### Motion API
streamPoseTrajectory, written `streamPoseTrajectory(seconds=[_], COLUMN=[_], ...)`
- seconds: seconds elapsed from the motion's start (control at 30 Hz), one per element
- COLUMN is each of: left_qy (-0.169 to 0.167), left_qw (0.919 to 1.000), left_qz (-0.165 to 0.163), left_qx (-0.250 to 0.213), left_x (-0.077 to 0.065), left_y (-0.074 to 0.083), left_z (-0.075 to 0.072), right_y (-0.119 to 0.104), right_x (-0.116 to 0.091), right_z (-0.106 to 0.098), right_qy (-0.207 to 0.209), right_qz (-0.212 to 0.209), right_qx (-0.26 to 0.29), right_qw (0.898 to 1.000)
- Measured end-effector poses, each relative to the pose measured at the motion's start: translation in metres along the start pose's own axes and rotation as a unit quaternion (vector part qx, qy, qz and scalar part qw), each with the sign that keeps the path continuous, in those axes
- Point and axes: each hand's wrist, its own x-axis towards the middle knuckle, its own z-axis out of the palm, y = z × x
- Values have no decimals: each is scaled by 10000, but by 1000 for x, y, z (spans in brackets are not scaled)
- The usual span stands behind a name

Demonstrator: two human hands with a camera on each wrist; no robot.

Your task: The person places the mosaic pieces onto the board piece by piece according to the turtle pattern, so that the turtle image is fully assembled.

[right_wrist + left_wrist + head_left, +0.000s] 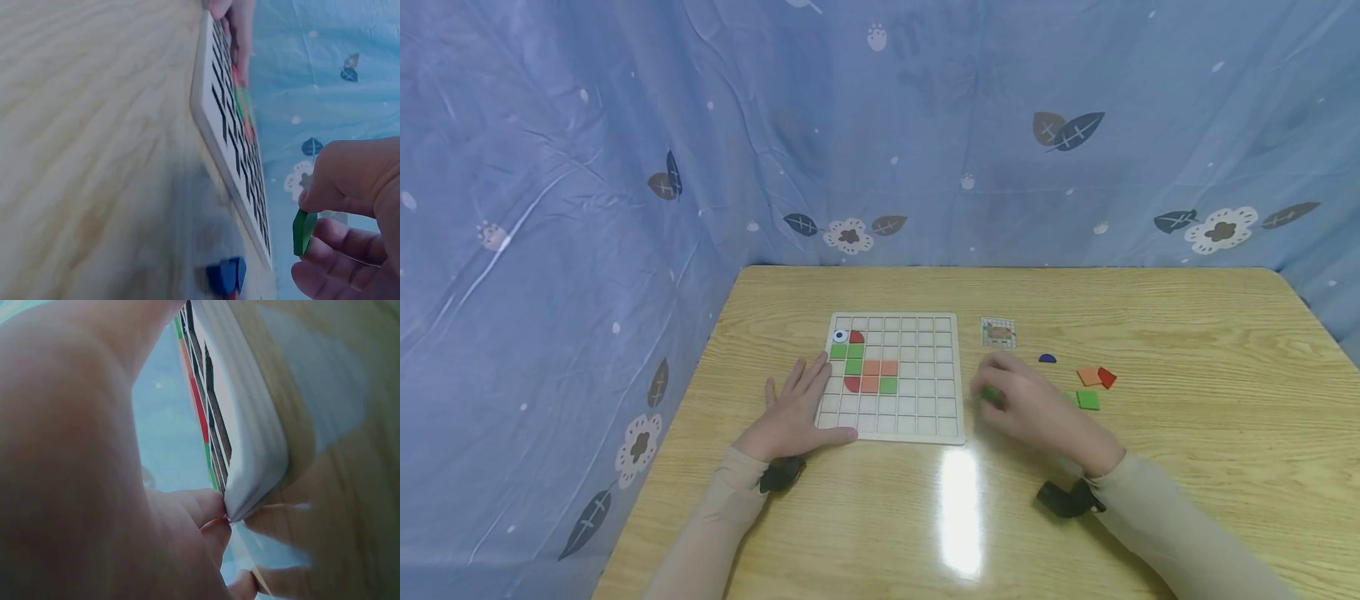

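Note:
A square wooden grid board [925, 387] lies on the table, with green, orange and red tiles and a round eye tile [840, 336] set in its upper left cells. My left hand [793, 421] rests at the board's left edge, fingers spread and straight, its thumb at the lower left corner. Just right of the board, my right hand [1026, 408] pinches a green tile [304, 232] between thumb and fingers. The right wrist view shows this tile raised off the table. From the head view it is partly hidden and the hand is blurred.
Right of the board lie a small picture card [999, 332], a blue half-round tile [1047, 358], an orange tile [1088, 377], a red tile [1107, 377] touching it, and a green tile [1087, 400]. A blue patterned curtain [925, 150] hangs behind the table.

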Motion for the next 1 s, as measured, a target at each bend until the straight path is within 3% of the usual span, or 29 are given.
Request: streamPoseTrajectory(seconds=[0.57,1.0], left_qy=[-33,-80], left_qw=[10000,9999], left_qz=[-48,-70], left_qx=[34,45], left_x=[1,0], left_y=[1,4], left_z=[0,-2], right_y=[-10,-15], right_x=[66,96], right_z=[31,54], right_qy=[-572,-903], right_qz=[256,447], right_qx=[554,858], right_qw=[9965,9912])
